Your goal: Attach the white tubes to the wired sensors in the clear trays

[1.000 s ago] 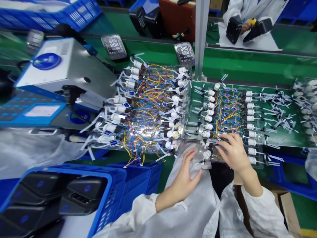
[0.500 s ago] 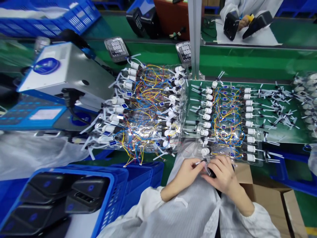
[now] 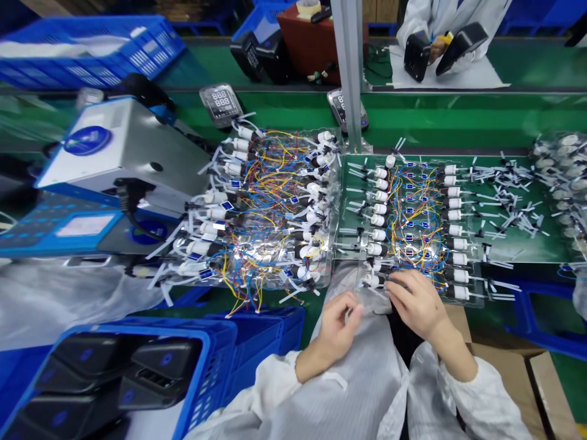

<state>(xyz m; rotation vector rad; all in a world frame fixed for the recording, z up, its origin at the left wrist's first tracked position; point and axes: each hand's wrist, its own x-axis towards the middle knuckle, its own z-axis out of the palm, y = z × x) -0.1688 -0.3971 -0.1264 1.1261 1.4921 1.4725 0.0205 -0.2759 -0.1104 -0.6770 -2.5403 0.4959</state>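
A clear plastic tray (image 3: 463, 269) holds rows of small white-and-black pumps with coloured wires. My right hand (image 3: 415, 302) rests on the tray's near edge. Its fingers are closed round a small pump (image 3: 373, 281) in the nearest row. My left hand (image 3: 337, 324) hovers over my white coat just below the tray, thumb and fingers curled in a pinch; what it holds is too small to make out. To the left lies a stack of trays (image 3: 270, 208) full of the same wired pumps.
Loose white tubes (image 3: 513, 195) litter the green mat to the right. A grey-and-blue machine (image 3: 114, 146) stands at left, blue crates of black housings (image 3: 137, 366) at lower left. An aluminium post (image 3: 348, 73) rises behind the trays. A co-worker's hands (image 3: 438, 43) work across the belt.
Half a second ago both hands were together over my lap on a small part. My right hand has since moved up to the tray's near row, and my left has drawn back.
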